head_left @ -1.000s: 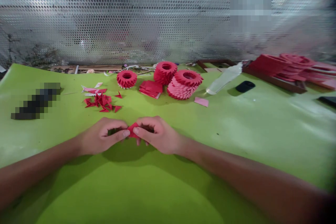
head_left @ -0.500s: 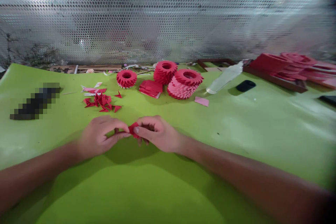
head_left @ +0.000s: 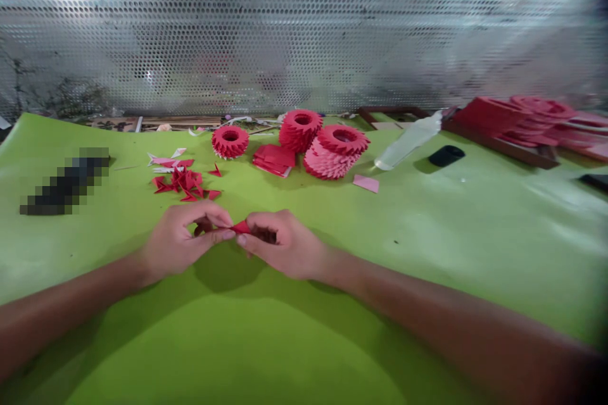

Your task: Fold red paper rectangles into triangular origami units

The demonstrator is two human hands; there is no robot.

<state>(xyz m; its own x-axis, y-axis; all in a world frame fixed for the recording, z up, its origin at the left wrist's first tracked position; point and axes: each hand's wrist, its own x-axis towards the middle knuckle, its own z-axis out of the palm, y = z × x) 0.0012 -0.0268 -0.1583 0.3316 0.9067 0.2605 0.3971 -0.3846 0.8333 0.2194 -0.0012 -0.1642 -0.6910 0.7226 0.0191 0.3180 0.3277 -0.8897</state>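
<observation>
Between my fingertips is a small piece of red folded paper [head_left: 241,226], now roughly triangular. My left hand [head_left: 187,237] pinches its left end between thumb and forefinger. On the other end, my right hand [head_left: 285,243] grips it, with thumb and fingers closed and part of the paper hidden. Just beyond my left hand lies a loose pile of red folded paper triangles [head_left: 183,182]. Past my right hand sits a stack of red paper pieces [head_left: 274,159].
Behind stand a small red paper ring [head_left: 230,142], a taller red one [head_left: 301,130] and a red-and-pink one [head_left: 336,152]. Right of them are a pink paper slip [head_left: 365,183], a clear bottle [head_left: 408,140], a black cylinder [head_left: 446,155] and a tray [head_left: 503,140] of red pieces.
The red paper has turned and now shows a narrower, pointed shape. My right thumb has shifted lower and left, while both hands stay in nearly the same place.
</observation>
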